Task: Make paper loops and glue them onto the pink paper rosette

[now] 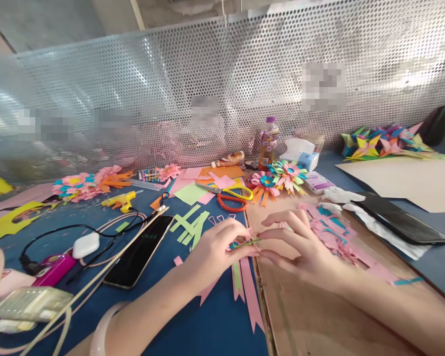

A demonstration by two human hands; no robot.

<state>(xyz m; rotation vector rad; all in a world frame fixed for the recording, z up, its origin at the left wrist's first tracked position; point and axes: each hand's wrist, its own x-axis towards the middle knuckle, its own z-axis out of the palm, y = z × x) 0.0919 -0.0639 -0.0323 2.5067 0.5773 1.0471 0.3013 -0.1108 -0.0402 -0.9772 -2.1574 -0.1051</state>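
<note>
My left hand [222, 242] is closed in a pinch on a small folded paper piece, mostly hidden by the fingers, with bits of blue and pink showing. A narrow green paper strip [251, 242] spans the gap to my right hand [296, 240], whose thumb and fingertip pinch its other end. Below the fingers are pink paper strips [250, 296] and a light green one with notched ends; whether they hang from the held piece I cannot tell. Light green strips [193, 225] lie left of my hands, and small folded pink loops [222, 217] lie just beyond.
Scissors [232, 195] lie ahead on coloured paper sheets [189, 192]. Finished paper flowers [287, 173] sit beyond my right hand. Paper scraps [333, 232] cover the board. At left are a phone [141, 254], a yellow glue gun [120, 200] and tangled cables. A bottle [269, 143] stands behind.
</note>
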